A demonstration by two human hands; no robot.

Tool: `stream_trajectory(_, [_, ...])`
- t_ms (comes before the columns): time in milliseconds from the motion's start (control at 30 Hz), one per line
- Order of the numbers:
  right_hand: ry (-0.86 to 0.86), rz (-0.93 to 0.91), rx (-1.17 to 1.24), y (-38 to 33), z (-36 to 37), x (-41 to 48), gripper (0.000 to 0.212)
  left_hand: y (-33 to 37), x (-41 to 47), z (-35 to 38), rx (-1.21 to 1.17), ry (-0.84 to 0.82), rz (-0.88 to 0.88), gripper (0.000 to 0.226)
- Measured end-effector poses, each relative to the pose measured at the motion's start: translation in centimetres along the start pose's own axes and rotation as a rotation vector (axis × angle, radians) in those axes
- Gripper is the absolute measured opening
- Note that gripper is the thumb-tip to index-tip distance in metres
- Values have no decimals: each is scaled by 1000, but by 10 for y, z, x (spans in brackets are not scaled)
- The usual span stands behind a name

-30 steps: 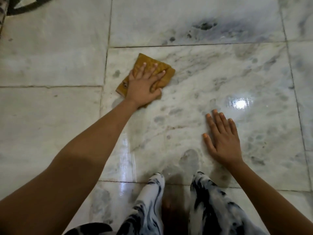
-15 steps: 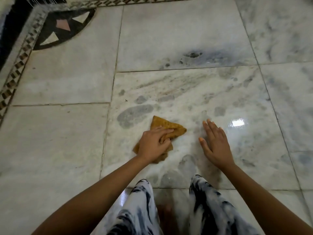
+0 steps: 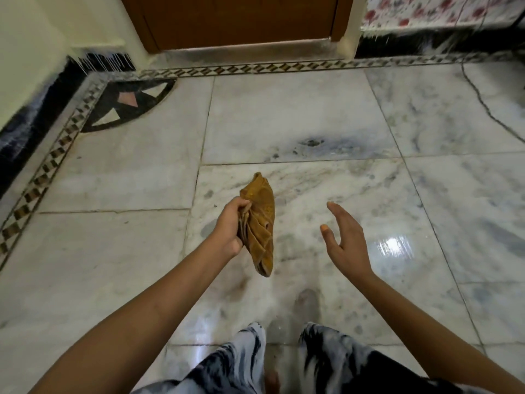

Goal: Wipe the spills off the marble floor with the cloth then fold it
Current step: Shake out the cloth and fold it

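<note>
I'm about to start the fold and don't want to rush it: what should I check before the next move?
1. Grip of the left hand on the cloth: ok, fingers curled round its bunched edge.
2. Free right hand: ok, open, holding nothing.
3. The cloth spread out for folding: not ok, crumpled and hanging.
4. The cloth corners findable: cannot tell, hidden in the folds.
5. Dry marble floor: cannot tell, grey blotches and a glossy sheen show.
</note>
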State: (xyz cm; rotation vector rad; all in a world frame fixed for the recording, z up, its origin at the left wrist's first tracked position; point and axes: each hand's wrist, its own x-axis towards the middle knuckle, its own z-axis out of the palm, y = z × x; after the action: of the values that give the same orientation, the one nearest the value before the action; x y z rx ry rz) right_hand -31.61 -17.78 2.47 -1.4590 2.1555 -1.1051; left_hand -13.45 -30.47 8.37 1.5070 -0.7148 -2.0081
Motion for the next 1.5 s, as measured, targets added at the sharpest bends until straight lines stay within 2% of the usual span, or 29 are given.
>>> stream_trajectory(433, [33,-15,56,-10,-2,120,56,87,75,66,-25,-9,32,25])
stream_trajectory(633, [25,6,30,-62,-55,156,57,141,46,98,-40,0,14,25])
stream_trajectory(867, [52,29,61,-184,-177,162,54,240,-88,133,-48,29,-13,24])
stream_trajectory(1133, [56,41,49,-368,-342,133,50,379,-303,174,-17,46,-71,26])
stream_trajectory(1333, [44,42,133,-504,-424,103,50,448,-447,185,-55,48,-91,30])
stream_trajectory(1500, [-44,-8,268,-579,-451,86,44,472,-518,184,-134,66,-54,28])
